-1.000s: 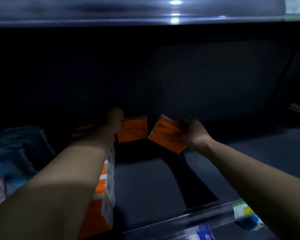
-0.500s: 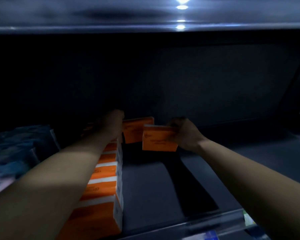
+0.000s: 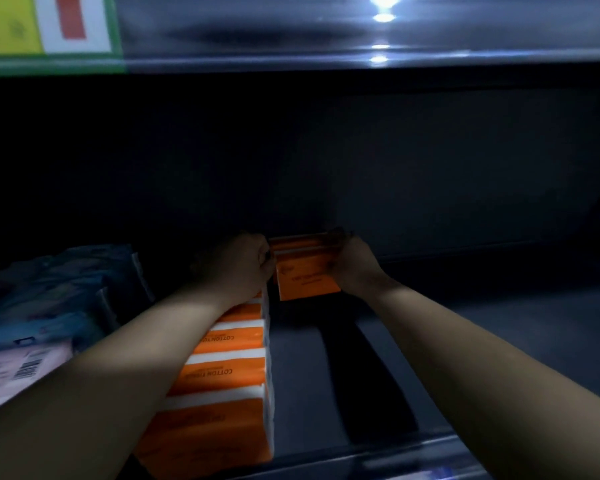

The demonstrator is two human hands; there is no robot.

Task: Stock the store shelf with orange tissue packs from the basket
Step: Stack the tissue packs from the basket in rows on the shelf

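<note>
In the head view, deep on the dark shelf (image 3: 465, 341), the right hand (image 3: 355, 265) grips an upright orange tissue pack (image 3: 305, 277) at the back. The left hand (image 3: 243, 261), curled, touches its other side above a row of orange packs (image 3: 229, 362); whether it grips is unclear

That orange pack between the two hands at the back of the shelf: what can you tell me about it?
The orange tissue pack is a small rectangular pack in glossy-looking orange wrap with faint dark print on its front face, too blurred to read. It stands upright and roughly square to the view, deep on the dark shelf. The right hand grips its right edge; the left hand, closed into a fist, presses against its left side. Behind it another orange pack's top edge shows.
</note>
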